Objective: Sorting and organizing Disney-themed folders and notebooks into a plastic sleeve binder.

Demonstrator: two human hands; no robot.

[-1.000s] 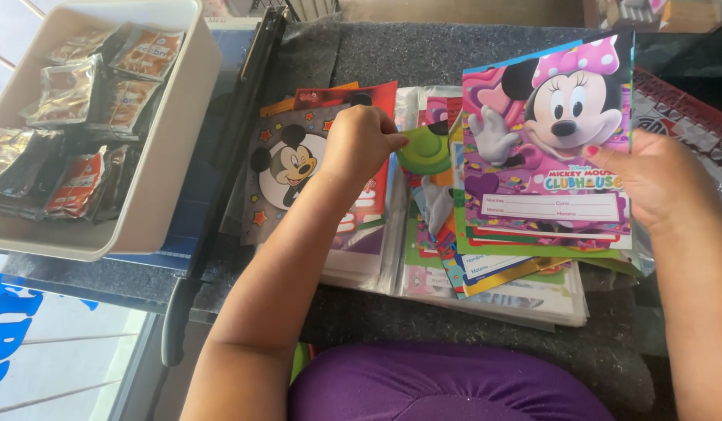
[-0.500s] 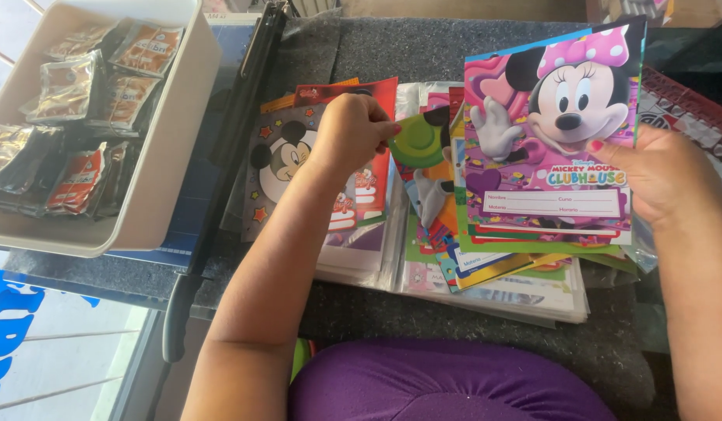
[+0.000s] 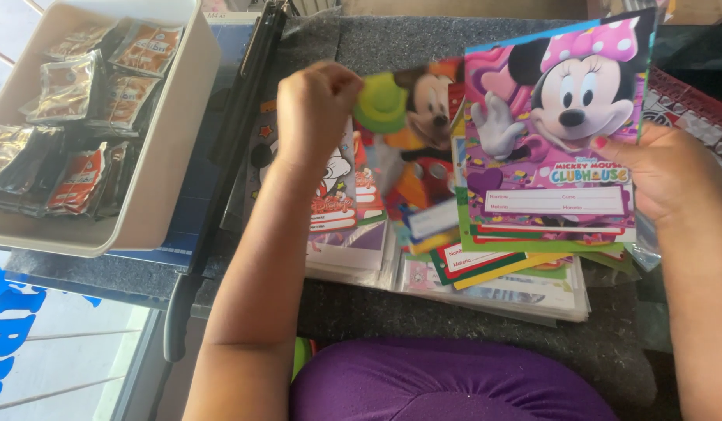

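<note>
Our left hand [image 3: 314, 105] pinches a thin, floppy cartoon cover sheet [image 3: 407, 132] by its top corner above the stack [image 3: 493, 292], while our right hand [image 3: 665, 175] grips the fanned, slippery covers [image 3: 552, 140] by their edge.

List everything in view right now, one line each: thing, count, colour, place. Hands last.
Pink cartoon cover: one, pink and purple, raised at right.
Lifted cartoon sheet: one, orange, red and green, mid-air at centre, blurred.
Stack of cartoon covers: count unclear, mixed colours, on the grey counter.
White bin: one, upper left.
Sachets: many, brown and silver, inside bin.
Purple clothing: bottom centre.
Left hand: pinching the lifted sheet.
Right hand: gripping the pink cover.
</note>
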